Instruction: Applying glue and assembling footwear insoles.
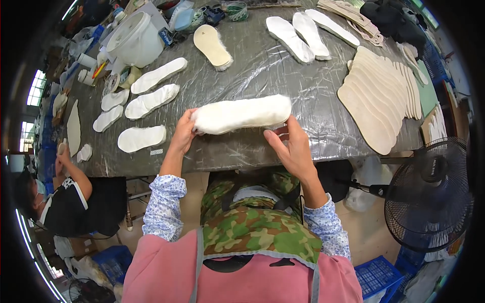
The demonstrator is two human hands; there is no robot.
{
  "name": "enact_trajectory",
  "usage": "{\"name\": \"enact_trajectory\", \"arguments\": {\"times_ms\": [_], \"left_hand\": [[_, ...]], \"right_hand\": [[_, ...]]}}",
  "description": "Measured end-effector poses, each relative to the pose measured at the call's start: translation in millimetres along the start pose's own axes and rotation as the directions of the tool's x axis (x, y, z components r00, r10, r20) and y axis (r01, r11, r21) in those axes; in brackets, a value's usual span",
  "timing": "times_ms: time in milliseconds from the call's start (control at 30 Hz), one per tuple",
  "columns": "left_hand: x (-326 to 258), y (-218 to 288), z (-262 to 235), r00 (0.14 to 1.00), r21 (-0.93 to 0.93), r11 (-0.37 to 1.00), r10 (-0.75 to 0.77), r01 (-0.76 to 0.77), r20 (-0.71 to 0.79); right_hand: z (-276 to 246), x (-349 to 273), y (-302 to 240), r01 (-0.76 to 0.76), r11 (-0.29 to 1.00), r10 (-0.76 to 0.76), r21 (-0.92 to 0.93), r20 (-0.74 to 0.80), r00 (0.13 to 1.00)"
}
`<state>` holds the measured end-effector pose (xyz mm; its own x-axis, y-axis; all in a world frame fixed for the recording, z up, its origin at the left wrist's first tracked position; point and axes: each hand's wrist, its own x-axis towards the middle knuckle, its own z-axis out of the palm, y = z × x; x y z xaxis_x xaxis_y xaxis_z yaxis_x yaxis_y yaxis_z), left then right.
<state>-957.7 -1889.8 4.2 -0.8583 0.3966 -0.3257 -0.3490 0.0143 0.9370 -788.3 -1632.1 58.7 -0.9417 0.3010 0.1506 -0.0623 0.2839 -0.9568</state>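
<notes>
I hold a white fleece insole [241,114] flat across the front of the plastic-covered table [262,65], fuzzy side up. My left hand [185,132] pinches its left end and my right hand [289,144] grips its right end from below. Both forearms wear blue flowered sleeve covers. Several white insoles [142,138] lie in a loose column to my left. A fanned stack of tan insoles [376,96] lies to my right.
A white bucket [132,39] and glue pots stand at the far left. One fur-edged tan insole [213,46] and three white ones [299,31] lie further back. A black floor fan [429,194] stands at my right. Another person [65,194] sits at the left. Blue crates sit on the floor.
</notes>
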Motion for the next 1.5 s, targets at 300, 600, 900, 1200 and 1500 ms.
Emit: {"name": "enact_trajectory", "arguments": {"times_ms": [300, 600, 900, 1200, 1500], "left_hand": [[-30.3, -1.1, 3.1, 0.996, 0.087, 0.993, -0.087, 0.085, 0.013], [-52.1, -8.1, 6.6, 0.983, -0.148, 0.976, -0.144, 0.159, 0.111], [-63.0, -20.1, 12.9, 0.988, -0.231, 0.961, -0.134, 0.149, 0.08], [-58.3, -18.9, -7.3, 0.959, -0.501, 0.831, -0.127, 0.243, 0.255], [-65.3, 1.4, 10.0, 0.993, -0.259, 0.961, -0.079, 0.098, 0.083]], "right_hand": [[11.3, 17.9, 36.1, 0.019, 0.893, 0.038, 0.45, -0.116, 0.993], [-7.8, 26.1, 39.6, -0.186, 0.672, 0.244, 0.717, 0.023, 0.97], [-2.0, 23.3, 65.0, -0.204, 0.474, 0.234, 0.857, 0.101, 0.967], [4.1, 38.2, 66.8, -0.328, 0.572, 0.42, 0.752, 0.075, 0.905], [1.6, 50.8, 53.0, -0.411, 0.604, 0.551, 0.683, 0.014, 0.834]]}}
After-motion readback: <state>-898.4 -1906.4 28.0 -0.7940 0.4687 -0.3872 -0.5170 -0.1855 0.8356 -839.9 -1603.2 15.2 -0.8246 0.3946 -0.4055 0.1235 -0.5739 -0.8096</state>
